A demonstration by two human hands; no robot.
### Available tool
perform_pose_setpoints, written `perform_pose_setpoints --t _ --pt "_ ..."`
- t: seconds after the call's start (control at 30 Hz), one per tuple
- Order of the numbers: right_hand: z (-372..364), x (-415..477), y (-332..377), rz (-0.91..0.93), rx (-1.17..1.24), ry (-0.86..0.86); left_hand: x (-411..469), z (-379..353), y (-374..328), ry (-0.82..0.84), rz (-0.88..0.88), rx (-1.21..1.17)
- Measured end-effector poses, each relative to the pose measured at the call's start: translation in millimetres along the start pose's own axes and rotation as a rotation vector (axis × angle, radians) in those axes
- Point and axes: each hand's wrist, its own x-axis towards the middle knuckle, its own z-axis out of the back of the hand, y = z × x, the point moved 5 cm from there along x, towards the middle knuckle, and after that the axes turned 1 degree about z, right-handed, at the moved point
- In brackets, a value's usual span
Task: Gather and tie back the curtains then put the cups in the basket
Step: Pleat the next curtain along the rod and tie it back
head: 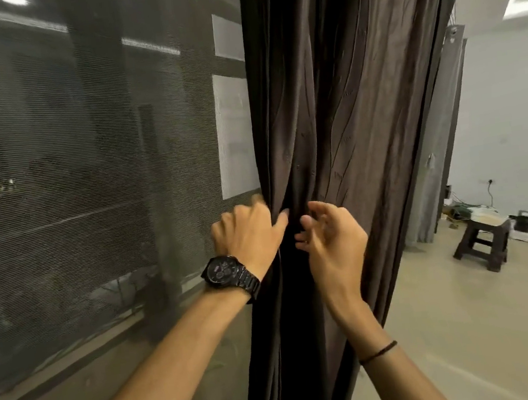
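Observation:
A dark brown curtain (pixel 344 107) hangs bunched in folds down the middle of the view. My left hand (pixel 248 235), with a black watch on its wrist, grips the curtain's left edge at about waist height, fingers tucked behind the fabric. My right hand (pixel 330 238) is just to its right, in front of the folds, fingers loosely curled and touching the cloth. Whether the right hand pinches any fabric is unclear. No cups or basket are in sight.
A dark mesh screen (pixel 86 171) over the window fills the left half. A second grey curtain (pixel 447 130) hangs further right. A dark stool (pixel 483 239) and some clutter stand on the beige floor by the far wall.

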Motion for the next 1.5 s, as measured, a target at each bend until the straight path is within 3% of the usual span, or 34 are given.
perform_pose_setpoints --t 0.1,0.2,0.27,0.4,0.6,0.73,0.9,1.0,1.17,1.23,1.37,1.5 --pt "-9 4 -13 0.053 -0.237 0.094 0 -6 3 0.098 0.112 -0.078" --pt "-10 5 -23 0.018 -0.322 0.197 -8 -19 7 0.227 0.302 -0.754" --pt "-7 5 -25 -0.044 -0.260 0.207 -20 -29 5 0.180 0.421 -1.113" --pt "4 4 -31 -0.219 -0.127 0.130 -38 -43 -1 0.032 0.500 -1.334" --pt "20 10 -30 -0.282 -0.049 0.126 -35 -60 -15 0.087 0.332 -1.156" --pt "29 16 -23 -0.249 -0.050 0.119 -40 -55 -33 0.191 0.255 -1.021" --pt "40 22 -10 -0.181 -0.081 0.057 -41 -45 -46 0.180 0.163 -0.769" --pt "46 23 -1 -0.149 -0.079 0.022 -34 -59 -43 0.211 0.238 -0.899" --pt "46 0 4 -0.066 -0.097 0.026 -31 -82 -41 0.285 0.637 -1.447" --pt "45 -10 -6 -0.062 -0.134 0.023 -30 -84 -47 0.349 0.709 -1.633" --pt "43 -19 -15 -0.027 -0.208 -0.001 -39 -77 -57 0.389 0.621 -1.575" --pt "44 -21 -13 -0.009 -0.186 0.001 -41 -82 -45 0.263 0.542 -1.335"
